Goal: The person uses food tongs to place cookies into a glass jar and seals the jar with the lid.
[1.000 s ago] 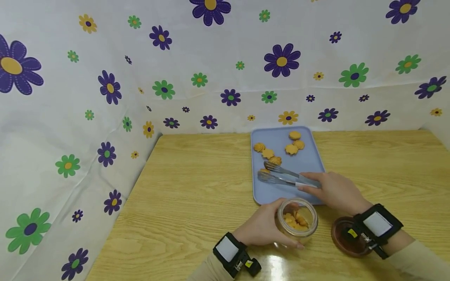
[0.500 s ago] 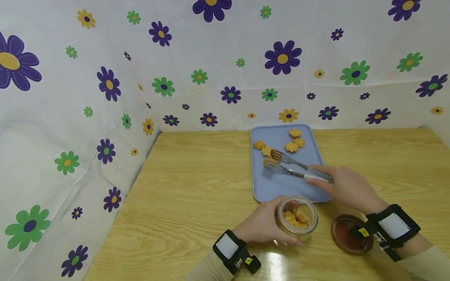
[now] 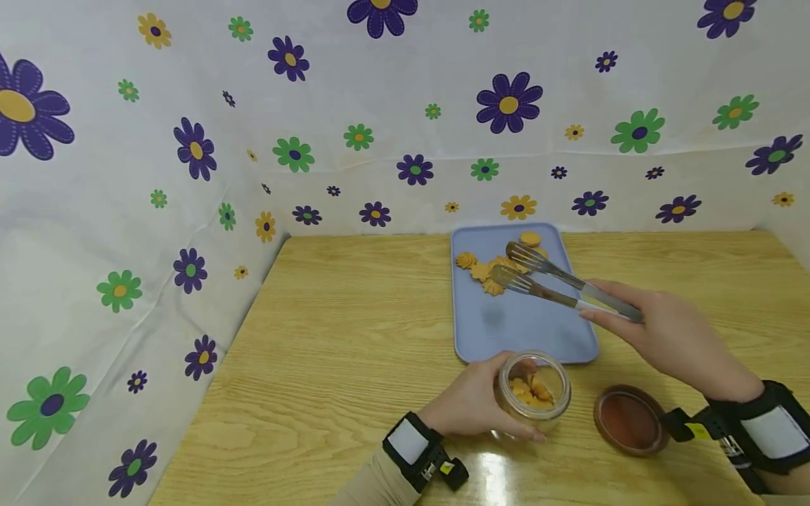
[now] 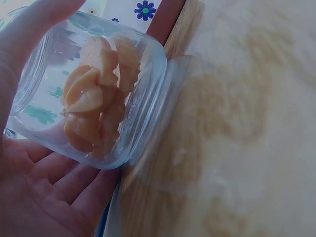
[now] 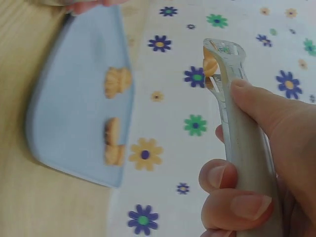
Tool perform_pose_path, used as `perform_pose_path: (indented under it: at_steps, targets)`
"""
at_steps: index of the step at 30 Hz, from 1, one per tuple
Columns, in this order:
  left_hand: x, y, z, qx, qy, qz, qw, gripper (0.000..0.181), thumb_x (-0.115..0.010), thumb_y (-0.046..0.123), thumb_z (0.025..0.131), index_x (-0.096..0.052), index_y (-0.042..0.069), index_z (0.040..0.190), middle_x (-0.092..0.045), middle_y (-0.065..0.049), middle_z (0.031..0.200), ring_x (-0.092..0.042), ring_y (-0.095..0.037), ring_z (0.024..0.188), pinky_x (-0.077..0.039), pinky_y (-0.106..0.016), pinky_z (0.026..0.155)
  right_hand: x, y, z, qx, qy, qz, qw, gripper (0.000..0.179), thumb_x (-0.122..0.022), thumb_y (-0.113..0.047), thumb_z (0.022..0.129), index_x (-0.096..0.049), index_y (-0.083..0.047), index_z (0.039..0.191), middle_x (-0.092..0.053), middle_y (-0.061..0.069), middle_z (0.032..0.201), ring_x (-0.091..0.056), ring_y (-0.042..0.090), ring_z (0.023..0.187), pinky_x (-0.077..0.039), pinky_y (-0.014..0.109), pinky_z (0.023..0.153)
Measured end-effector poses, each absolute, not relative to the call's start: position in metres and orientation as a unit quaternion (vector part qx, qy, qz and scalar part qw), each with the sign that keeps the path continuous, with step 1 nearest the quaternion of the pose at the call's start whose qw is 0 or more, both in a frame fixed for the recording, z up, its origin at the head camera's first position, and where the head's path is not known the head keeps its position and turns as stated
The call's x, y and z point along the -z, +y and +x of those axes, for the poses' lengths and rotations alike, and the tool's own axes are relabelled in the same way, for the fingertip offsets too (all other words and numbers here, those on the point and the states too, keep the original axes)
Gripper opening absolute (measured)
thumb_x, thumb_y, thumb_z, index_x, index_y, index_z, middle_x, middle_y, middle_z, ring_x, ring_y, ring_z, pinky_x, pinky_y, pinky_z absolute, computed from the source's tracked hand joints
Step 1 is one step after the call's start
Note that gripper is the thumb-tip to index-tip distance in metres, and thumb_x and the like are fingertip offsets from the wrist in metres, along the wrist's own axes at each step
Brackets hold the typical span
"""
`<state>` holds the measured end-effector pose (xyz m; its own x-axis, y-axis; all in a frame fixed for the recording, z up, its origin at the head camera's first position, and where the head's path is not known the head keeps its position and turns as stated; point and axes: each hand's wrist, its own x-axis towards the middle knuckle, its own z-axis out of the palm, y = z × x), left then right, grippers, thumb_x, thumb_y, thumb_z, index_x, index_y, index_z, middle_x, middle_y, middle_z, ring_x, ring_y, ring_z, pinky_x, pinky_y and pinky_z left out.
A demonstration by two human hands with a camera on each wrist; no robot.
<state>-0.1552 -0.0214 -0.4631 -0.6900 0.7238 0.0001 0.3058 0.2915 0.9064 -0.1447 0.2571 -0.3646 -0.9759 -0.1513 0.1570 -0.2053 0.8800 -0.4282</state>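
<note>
In the head view my left hand point(image 3: 471, 400) is wrapped around an open glass jar point(image 3: 564, 397) near the table's front. Several flower-shaped cookies point(image 4: 91, 98) lie at the jar's bottom. My right hand point(image 3: 677, 337) grips metal tongs point(image 3: 563, 274), their ends above a blue tray point(image 3: 522, 337). Between the tong ends a cookie point(image 5: 210, 64) is caught, seen in the right wrist view. Several more cookies point(image 3: 466, 261) lie on the far part of the tray, some partly hidden by the tongs.
A round brown lid point(image 3: 629, 420) lies on the wooden table point(image 3: 342, 337), right of the jar. White cloth point(image 3: 386, 84) with printed flowers hangs behind the table and along its left side.
My right hand has moved right and drawn the tongs up and back from the tray, lifting a cookie between their ends. My left hand and the jar stay put.
</note>
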Motion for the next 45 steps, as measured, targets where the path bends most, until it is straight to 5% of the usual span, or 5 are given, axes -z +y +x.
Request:
perform_pose_path:
  at_steps: [13, 22, 29, 34, 45]
  targets:
    - [0.462, -0.021, -0.156, -0.488, 0.78, 0.332, 0.208, 0.083, -0.095, 0.036, 0.067, -0.057, 0.02, 0.139, -0.065, 0.011, 0.128, -0.058, -0.001, 0.119, -0.048, -0.027, 0.107, 0.326, 0.268, -0.108, -0.187, -0.973, 0.08, 0.111, 0.061, -0.069, -0.044, 0.094, -0.063, -0.007, 0.142, -0.066, -0.002, 0.064, -0.044, 0.016, 0.054, -0.034, 0.033, 0.049]
    - [0.463, -0.02, -0.155, -0.492, 0.779, 0.331, 0.207, 0.084, -0.095, 0.036, 0.066, -0.057, 0.018, 0.139, -0.065, 0.008, 0.13, -0.058, -0.002, 0.12, -0.048, -0.027, 0.108, 0.324, 0.273, -0.088, -0.182, -0.97, 0.085, 0.14, 0.055, -0.076, -0.038, 0.089, -0.068, -0.009, 0.136, -0.074, 0.011, 0.079, -0.044, 0.016, 0.055, -0.035, 0.033, 0.049]
    - [0.464, -0.02, -0.155, -0.491, 0.78, 0.329, 0.204, 0.083, -0.095, 0.037, 0.065, -0.057, 0.02, 0.137, -0.065, 0.01, 0.128, -0.058, -0.001, 0.12, -0.048, -0.026, 0.107, 0.322, 0.272, -0.074, -0.181, -0.962, 0.091, 0.183, 0.055, -0.08, -0.031, 0.086, -0.068, -0.012, 0.137, -0.039, -0.009, 0.054, -0.029, 0.004, 0.049, -0.023, 0.026, 0.045]
    - [0.463, -0.021, -0.155, -0.491, 0.78, 0.328, 0.207, 0.084, -0.095, 0.037, 0.066, -0.056, 0.021, 0.138, -0.065, 0.011, 0.128, -0.058, -0.001, 0.119, -0.048, -0.026, 0.107, 0.322, 0.274, -0.069, -0.185, -0.957, 0.099, 0.199, 0.054, -0.084, -0.026, 0.082, -0.071, -0.011, 0.132, -0.039, -0.009, 0.056, -0.025, 0.0, 0.048, -0.023, 0.024, 0.045]
    - [0.459, -0.021, -0.155, -0.496, 0.775, 0.322, 0.223, 0.089, -0.094, 0.039, 0.067, -0.051, 0.027, 0.144, -0.065, 0.013, 0.129, -0.059, -0.002, 0.119, -0.048, -0.026, 0.106, 0.332, 0.284, -0.058, -0.135, -0.979, 0.114, 0.102, 0.053, -0.082, -0.038, 0.082, -0.072, -0.02, 0.132, -0.025, -0.015, 0.053, -0.019, -0.001, 0.048, -0.021, 0.023, 0.046]
